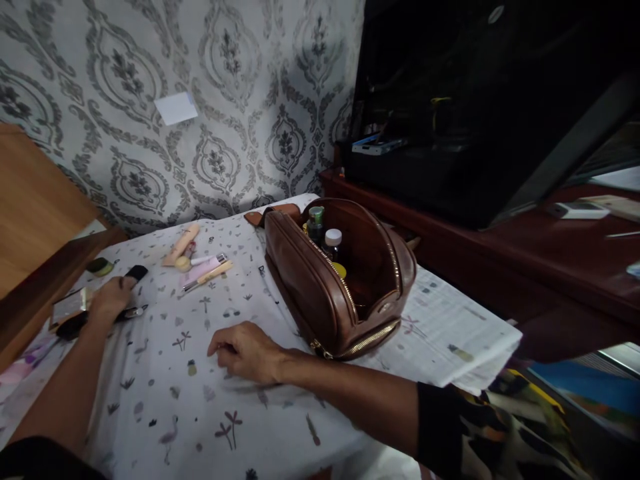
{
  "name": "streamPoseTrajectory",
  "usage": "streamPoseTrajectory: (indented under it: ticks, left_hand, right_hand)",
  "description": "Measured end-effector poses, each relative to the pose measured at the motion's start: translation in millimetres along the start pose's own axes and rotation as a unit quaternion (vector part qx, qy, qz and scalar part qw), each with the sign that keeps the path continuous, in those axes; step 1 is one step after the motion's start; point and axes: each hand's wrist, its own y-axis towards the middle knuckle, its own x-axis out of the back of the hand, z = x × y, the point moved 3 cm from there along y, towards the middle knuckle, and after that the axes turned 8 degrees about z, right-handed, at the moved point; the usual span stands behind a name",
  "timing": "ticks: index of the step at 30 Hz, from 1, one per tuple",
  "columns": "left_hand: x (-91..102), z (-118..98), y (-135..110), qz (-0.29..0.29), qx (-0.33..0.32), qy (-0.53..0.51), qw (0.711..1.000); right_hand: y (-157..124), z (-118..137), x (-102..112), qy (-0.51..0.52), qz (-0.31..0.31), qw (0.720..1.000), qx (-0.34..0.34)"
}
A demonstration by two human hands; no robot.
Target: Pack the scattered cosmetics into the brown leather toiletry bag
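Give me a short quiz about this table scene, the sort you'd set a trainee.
1. True or false: the brown pouch is zipped shut.
2. Where does the right hand rest? A: on the patterned cloth. B: inside the pouch. C: against the wall.
3. Name one thing standing inside the pouch.

Key:
1. False; it gapes open.
2. A.
3. The white-capped bottle; the green-capped bottle also counts.
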Motion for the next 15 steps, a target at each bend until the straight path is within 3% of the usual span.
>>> streamPoseTrajectory:
  ticks: [7,15]
  left_hand:
    - [-4.6,-9,-10,0.022,0.007,0.035,0.999]
    - [-9.8,1,-15,-0.021,-0.048,0.049,0.997]
  right_hand:
    - [4,-6,-2,0.013,-0.016,1.0,0.02]
    - [9,-13,-6,0.041,-0.01,0.998,0.04]
